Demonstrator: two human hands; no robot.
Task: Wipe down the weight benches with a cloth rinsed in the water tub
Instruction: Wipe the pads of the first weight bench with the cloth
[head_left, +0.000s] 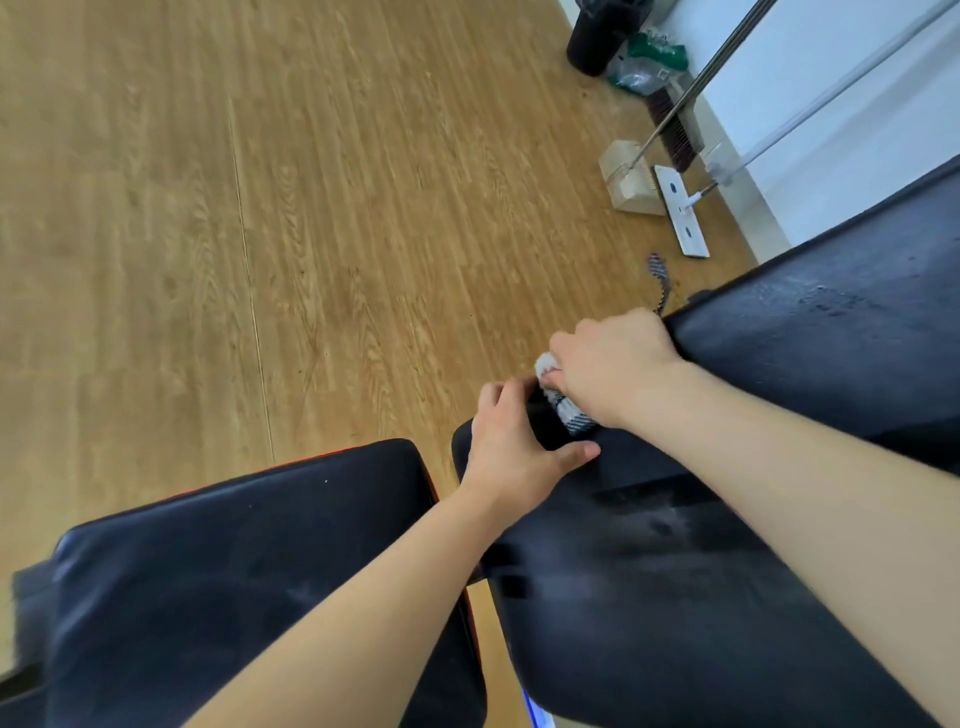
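Under the right hand (613, 364), a checked woven cloth (571, 415) lies on the bench pad (675, 597): black, smooth, faintly glossy vinyl-like upholstery. Beyond the hand, matt wood-grain floor (260, 208).

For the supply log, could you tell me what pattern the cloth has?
The cloth is white with dark checked lines; head view.

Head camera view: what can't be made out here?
- Cloth: mostly hidden under the right hand that grips it.
- Left hand: fingertips hidden, curled over the end of the bench pad.
- Water tub: nowhere in the frame.
- Black bin: top cut off by the upper edge.
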